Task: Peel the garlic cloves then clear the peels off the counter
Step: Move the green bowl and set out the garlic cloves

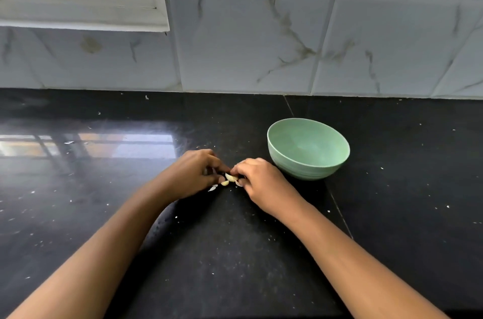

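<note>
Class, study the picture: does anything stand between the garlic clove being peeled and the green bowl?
Nothing separate does. The left hand and right hand pinch the garlic clove; only that right hand and bare counter lie between it and the green bowl.

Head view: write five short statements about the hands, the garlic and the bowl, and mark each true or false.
1. The left hand and right hand together pinch one garlic clove. True.
2. The green bowl stands to the left of the hands. False: it stands to their right, a little farther back.
3. The bowl is full of cloves. False: the inside that shows is bare.
4. Bits of peel lie on the counter by the hands. True.
5. The counter is white. False: it is black.
</note>
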A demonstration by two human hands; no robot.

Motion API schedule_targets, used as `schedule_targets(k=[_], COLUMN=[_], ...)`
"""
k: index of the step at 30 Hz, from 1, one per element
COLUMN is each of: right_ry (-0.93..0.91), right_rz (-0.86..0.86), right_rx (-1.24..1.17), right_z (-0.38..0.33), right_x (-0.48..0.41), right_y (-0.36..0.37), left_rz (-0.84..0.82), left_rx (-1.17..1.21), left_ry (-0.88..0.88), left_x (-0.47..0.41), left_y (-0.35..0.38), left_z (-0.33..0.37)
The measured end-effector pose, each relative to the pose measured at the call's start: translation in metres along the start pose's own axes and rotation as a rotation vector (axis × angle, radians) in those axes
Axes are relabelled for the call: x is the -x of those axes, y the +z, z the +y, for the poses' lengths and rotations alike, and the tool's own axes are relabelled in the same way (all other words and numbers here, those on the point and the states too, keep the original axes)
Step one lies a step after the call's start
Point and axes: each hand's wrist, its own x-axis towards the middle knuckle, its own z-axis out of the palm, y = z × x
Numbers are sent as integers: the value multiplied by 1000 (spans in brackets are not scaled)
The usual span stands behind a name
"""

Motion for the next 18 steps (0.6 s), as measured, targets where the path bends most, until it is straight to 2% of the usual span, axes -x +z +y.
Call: schedule_targets(k=[7,10,15,18], right_ry=[13,64,78,48], right_rz=[2,65,182,204], right_rx=[90,58,-32,-92], right_z=[-3,2,7,4], right_x=[36,50,63,62], right_y=[-14,-16,-15,-14], left_rz=[-60,-67,4,-25], left_rx=[34,37,7,-1], left_ry=[95,121,94,44], left_x=[4,4,9,13], left_y=[9,10,-9,-20], left_z=[22,27,15,6])
